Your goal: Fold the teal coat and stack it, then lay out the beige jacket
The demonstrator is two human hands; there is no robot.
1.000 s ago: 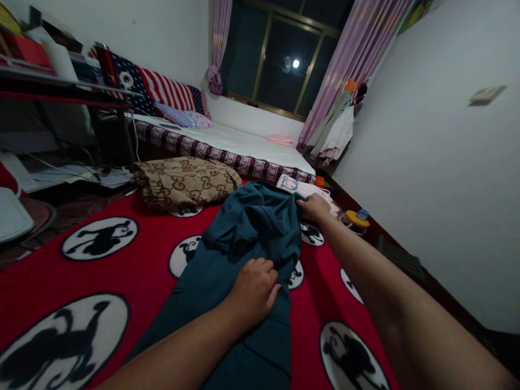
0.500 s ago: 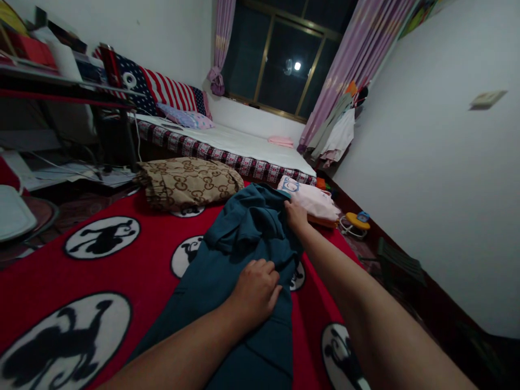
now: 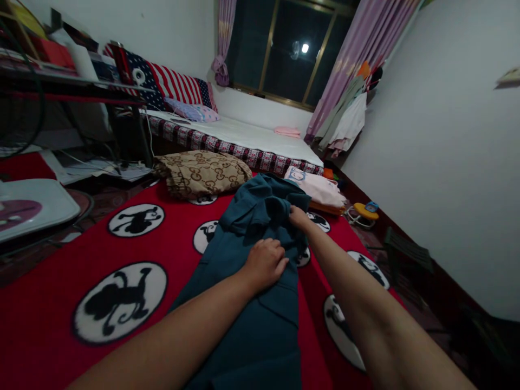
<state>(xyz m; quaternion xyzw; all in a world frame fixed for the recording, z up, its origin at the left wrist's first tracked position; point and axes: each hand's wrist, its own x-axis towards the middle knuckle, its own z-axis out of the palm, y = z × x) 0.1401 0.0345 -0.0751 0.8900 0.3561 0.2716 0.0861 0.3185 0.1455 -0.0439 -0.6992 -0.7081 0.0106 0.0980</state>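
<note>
Dim bedroom at night: dark window (image 3: 284,51) flanked by lilac curtains (image 3: 357,49), white walls, low bed with a white sheet (image 3: 244,135) and a flag-print pillow (image 3: 170,86) along the far wall. In front, a red blanket (image 3: 170,244) printed with black figures in white circles. At its far edge, a folded brown patterned cover (image 3: 201,173) and a pink folded garment (image 3: 319,189).

Down the middle of the blanket, a dark teal garment (image 3: 252,319), smooth and flat near the front edge, bunched and rumpled toward the far edge.

Left hand (image 3: 266,264) resting knuckles-up on the garment's middle, fingers curled and pressing the cloth down. Just beyond it, right hand (image 3: 298,218) at the bunched upper part, fingers closed into a fold of the teal fabric.
</note>
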